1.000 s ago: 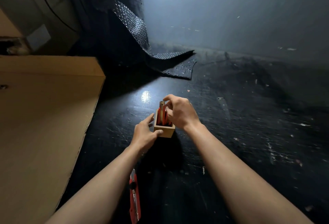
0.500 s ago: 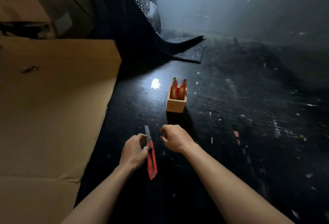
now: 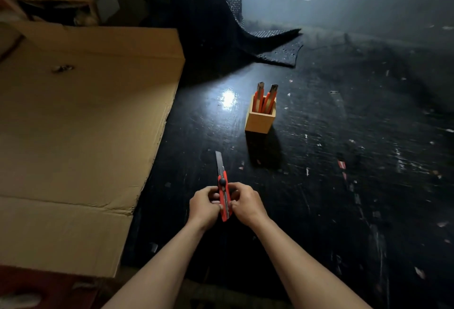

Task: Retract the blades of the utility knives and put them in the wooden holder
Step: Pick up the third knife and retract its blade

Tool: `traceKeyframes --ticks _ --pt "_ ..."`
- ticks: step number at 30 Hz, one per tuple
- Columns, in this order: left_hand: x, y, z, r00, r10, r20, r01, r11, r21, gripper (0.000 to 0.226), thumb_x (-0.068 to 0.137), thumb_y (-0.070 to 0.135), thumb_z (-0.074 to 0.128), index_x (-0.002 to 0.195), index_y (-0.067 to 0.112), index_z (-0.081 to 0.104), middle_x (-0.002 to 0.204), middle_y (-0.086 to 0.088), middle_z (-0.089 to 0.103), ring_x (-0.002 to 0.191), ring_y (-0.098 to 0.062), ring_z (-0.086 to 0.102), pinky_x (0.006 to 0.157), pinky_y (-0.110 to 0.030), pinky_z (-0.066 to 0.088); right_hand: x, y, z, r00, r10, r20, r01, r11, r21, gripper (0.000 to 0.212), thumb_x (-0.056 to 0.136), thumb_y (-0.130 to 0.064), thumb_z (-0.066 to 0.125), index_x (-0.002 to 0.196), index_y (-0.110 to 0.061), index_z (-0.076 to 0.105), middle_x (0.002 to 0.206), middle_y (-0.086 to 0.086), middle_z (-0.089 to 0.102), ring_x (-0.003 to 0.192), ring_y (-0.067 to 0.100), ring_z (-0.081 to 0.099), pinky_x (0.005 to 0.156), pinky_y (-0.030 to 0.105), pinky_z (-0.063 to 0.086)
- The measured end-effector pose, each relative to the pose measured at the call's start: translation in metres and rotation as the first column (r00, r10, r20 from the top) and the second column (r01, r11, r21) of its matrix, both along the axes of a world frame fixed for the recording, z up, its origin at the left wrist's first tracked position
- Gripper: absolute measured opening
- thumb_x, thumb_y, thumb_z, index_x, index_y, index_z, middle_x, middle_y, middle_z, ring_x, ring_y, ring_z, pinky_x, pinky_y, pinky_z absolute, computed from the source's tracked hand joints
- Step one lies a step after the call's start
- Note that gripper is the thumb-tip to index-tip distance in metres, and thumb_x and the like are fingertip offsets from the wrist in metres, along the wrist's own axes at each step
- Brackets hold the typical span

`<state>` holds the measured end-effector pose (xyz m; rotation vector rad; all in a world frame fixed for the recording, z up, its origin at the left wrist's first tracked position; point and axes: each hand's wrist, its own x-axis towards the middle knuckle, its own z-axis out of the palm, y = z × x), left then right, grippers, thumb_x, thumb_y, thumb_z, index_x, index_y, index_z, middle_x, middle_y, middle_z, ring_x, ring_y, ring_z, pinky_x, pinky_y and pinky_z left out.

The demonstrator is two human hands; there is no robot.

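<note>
A red utility knife (image 3: 224, 194) is held over the black table, its grey blade sticking out and pointing away from me. My left hand (image 3: 205, 204) grips its left side and my right hand (image 3: 245, 203) grips its right side. A black slider knob shows on the handle just above my fingers. Farther off and to the right stands the square wooden holder (image 3: 259, 121), with two red utility knives (image 3: 265, 98) upright in it, their blades not showing.
A large flattened cardboard sheet (image 3: 81, 122) covers the left side of the scratched black table (image 3: 344, 161). A sheet of black bubble wrap (image 3: 270, 41) hangs down at the back. Cardboard boxes stand at the far left.
My hands left the holder and came back toward me. The left hand picked up the red knife from the table, and now both hands hold it raised.
</note>
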<state>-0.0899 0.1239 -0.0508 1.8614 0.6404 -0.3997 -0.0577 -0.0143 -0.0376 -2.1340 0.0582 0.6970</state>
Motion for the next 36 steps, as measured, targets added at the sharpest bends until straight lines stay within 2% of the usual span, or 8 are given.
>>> traceKeyframes --ticks 4,9,12,16,21,24,32,36 --pt "-0.01 0.004 -0.005 0.997 0.054 -0.048 -0.06 0.989 -0.133 0.043 0.079 -0.007 0.076 0.114 0.018 0.077 0.1 -0.001 0.079 0.093 -0.019 0.077 0.088 -0.041 0.064 -0.008 -0.007 0.006 0.998 -0.021 -0.059 0.026 0.996 0.085 0.038 0.089 -0.008 0.074 0.121 -0.028 0.069 0.095 -0.005 0.076 0.082 0.005 0.074 0.069 0.021 0.06" --pt "-0.008 0.008 0.016 0.997 0.071 0.002 -0.068 0.96 -0.273 0.044 0.082 -0.012 0.071 0.117 0.014 0.073 0.112 -0.011 0.076 0.103 -0.026 0.075 0.089 -0.046 0.063 -0.007 -0.014 0.025 0.997 -0.056 -0.056 0.065 0.981 0.181 0.045 0.078 -0.008 0.079 0.116 -0.031 0.072 0.093 0.001 0.079 0.084 0.014 0.078 0.082 0.041 0.064" --pt "0.002 0.009 0.046 0.995 0.038 0.092 -0.007 0.948 -0.317 0.042 0.083 -0.009 0.072 0.115 0.017 0.073 0.111 -0.009 0.078 0.102 -0.027 0.076 0.087 -0.051 0.064 0.0 -0.02 0.048 0.997 -0.08 0.012 0.074 0.96 0.268 0.048 0.077 -0.007 0.081 0.119 -0.027 0.07 0.095 0.005 0.078 0.084 0.017 0.078 0.08 0.039 0.064" --pt "0.025 0.006 0.1 0.976 0.002 0.217 0.086 0.914 -0.397 0.042 0.086 -0.01 0.071 0.12 0.014 0.071 0.114 -0.013 0.078 0.101 -0.03 0.078 0.081 -0.047 0.065 0.019 -0.03 0.095 0.985 -0.118 0.127 0.066 0.931 0.358 0.051 0.081 0.001 0.079 0.125 -0.02 0.064 0.098 0.006 0.075 0.084 0.016 0.077 0.073 0.029 0.063" --pt "0.055 -0.003 0.169 0.945 -0.021 0.327 0.188 0.852 -0.489 0.04 0.088 -0.015 0.066 0.12 0.008 0.066 0.116 -0.019 0.073 0.09 -0.031 0.079 0.068 -0.038 0.065 0.048 -0.046 0.153 0.956 -0.17 0.241 0.048 0.895 0.444 0.041 0.09 0.001 0.07 0.127 -0.01 0.06 0.102 0.021 0.075 0.089 0.031 0.078 0.081 0.05 0.064" --pt "0.066 -0.014 0.206 0.909 -0.045 0.413 0.262 0.834 -0.485 0.041 0.089 -0.024 0.057 0.117 0.005 0.065 0.106 -0.017 0.074 0.073 -0.021 0.079 0.062 -0.034 0.066 0.06 -0.056 0.194 0.921 -0.24 0.308 0.06 0.867 0.495 0.021 0.094 -0.002 0.068 0.115 -0.007 0.066 0.1 0.02 0.075 0.087 0.031 0.078 0.079 0.049 0.064" --pt "0.079 -0.038 0.269 0.799 -0.089 0.595 0.377 0.845 -0.38 0.05 0.089 -0.025 0.054 0.111 0.017 0.072 0.099 -0.012 0.078 0.083 -0.026 0.076 0.067 -0.035 0.066 0.076 -0.083 0.296 0.724 -0.319 0.611 0.083 0.92 0.383 0.03 0.092 -0.011 0.074 0.119 -0.023 0.065 0.094 0.003 0.077 0.086 0.017 0.076 0.074 0.038 0.066" --pt "0.085 -0.046 0.288 0.749 -0.081 0.657 0.402 0.845 -0.354 0.057 0.086 -0.027 0.055 0.113 0.019 0.074 0.104 -0.016 0.079 0.085 -0.031 0.075 0.073 -0.04 0.066 0.074 -0.084 0.319 0.639 -0.203 0.742 0.041 0.972 0.231 0.013 0.094 -0.024 0.073 0.102 -0.033 0.07 0.1 -0.013 0.075 0.091 0.008 0.072 0.085 0.033 0.062"
